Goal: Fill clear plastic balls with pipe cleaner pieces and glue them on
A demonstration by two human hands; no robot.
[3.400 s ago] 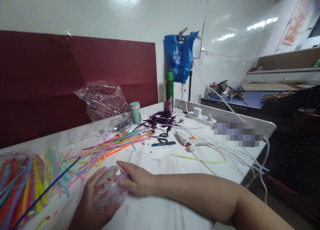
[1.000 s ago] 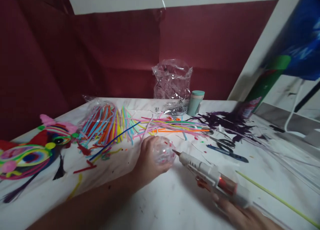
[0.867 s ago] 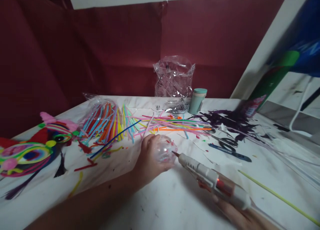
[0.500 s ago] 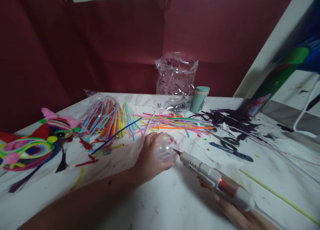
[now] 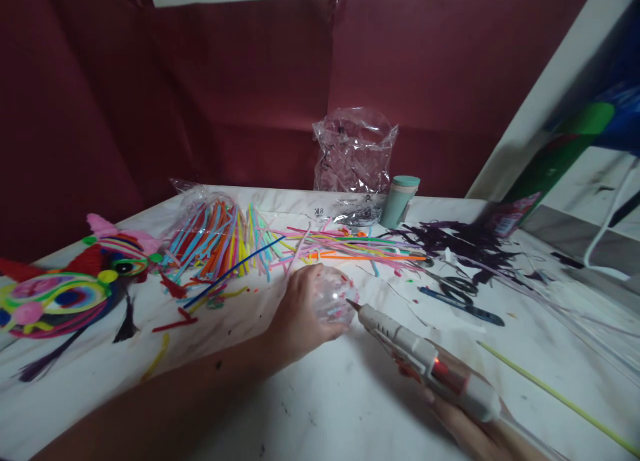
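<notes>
Basically, scissors (image 5: 448, 284) & purple scraps (image 5: 463, 243) on tbl (image 5: 310, 387) past glue gun (image 5: 400, 336)

Since the earliest view, the right grip (image 5: 463, 421) has left the clear ball (image 5: 331, 295) to the left grip (image 5: 297, 314) and lifted the glue gun (image 5: 405, 341) off the desk (image 5: 305, 394); its nozzle (image 5: 354, 305) now stands at the ball's 4 o'clock side. A decorated face (image 5: 60, 301) has entered view near 8 o'clock.

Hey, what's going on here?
A person holds a clear ball in the left hand and a glue gun in the right hand. The nozzle points at the ball; whether they touch is hard to tell. Scissors and colourful strips lie beyond on the table.
</notes>
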